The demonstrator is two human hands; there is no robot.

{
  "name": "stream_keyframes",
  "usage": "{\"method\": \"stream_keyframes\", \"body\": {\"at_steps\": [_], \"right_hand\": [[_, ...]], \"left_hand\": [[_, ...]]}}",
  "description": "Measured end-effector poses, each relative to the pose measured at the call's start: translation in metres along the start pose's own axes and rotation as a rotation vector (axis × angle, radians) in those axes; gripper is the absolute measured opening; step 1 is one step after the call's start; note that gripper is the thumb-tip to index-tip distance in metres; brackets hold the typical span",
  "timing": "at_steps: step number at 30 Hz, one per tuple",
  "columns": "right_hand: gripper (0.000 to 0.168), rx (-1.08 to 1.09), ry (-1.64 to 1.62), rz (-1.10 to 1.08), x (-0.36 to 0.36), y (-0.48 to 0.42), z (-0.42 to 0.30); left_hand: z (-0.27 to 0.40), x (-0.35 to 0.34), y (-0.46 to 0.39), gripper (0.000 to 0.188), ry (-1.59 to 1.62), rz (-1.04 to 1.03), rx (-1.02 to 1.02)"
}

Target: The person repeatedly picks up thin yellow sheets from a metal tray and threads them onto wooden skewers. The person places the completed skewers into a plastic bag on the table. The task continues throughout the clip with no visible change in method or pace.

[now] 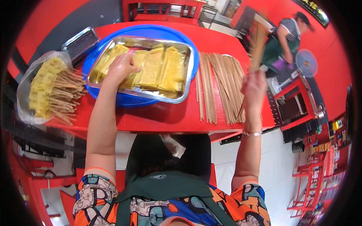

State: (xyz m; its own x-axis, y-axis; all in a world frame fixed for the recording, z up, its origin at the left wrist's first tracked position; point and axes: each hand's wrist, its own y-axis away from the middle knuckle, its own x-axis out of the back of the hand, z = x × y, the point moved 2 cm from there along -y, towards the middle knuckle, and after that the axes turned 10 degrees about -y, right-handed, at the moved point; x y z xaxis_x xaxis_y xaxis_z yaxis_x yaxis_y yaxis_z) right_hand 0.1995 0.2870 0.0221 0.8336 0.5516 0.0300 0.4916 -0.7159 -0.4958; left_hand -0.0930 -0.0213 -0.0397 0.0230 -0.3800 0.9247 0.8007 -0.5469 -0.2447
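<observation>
My left hand [122, 68] is over a steel tray [185, 94], its thumb pointing right and its fingers bent down among folded yellow sheets [152, 67] that look like tofu skin. Whether those fingertips grip a sheet is hidden. The tray rests on a round blue plastic lid or basin [133, 102]. My right hand [254, 86], blurred, is raised at the table's right side. In it stands a bundle of thin wooden skewers [258, 45], pointing away from me. More skewers [223, 87] lie loosely side by side on the red table [158, 118], just left of that hand.
On the left, a clear plastic bag [24, 93] holds skewered yellow pieces [46, 84], their sticks pointing right. Behind it sits an empty metal tray [80, 42]. A person [288, 39] in a green apron works beyond the table's right end, near a red stand [299, 96].
</observation>
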Motion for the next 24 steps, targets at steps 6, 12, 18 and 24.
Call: {"method": "stream_keyframes", "body": {"at_steps": [6,12,18,24], "right_hand": [[0.022,-0.005,-0.7,-0.142,-0.058,0.088,-0.019],[0.02,-0.058,-0.523,-0.096,-0.043,0.069,0.008],[0.021,-0.084,-0.461,-0.226,-0.071,0.101,0.018],[0.022,-0.195,-0.268,-0.197,-0.067,0.106,-0.013]], "left_hand": [[-0.001,-0.002,-0.008,0.027,0.038,0.035,-0.036],[0.005,0.008,-0.003,0.021,0.046,0.033,0.055],[0.006,0.006,-0.007,0.023,0.284,0.024,-0.051],[0.014,0.021,-0.002,0.025,0.699,0.011,0.086]]}}
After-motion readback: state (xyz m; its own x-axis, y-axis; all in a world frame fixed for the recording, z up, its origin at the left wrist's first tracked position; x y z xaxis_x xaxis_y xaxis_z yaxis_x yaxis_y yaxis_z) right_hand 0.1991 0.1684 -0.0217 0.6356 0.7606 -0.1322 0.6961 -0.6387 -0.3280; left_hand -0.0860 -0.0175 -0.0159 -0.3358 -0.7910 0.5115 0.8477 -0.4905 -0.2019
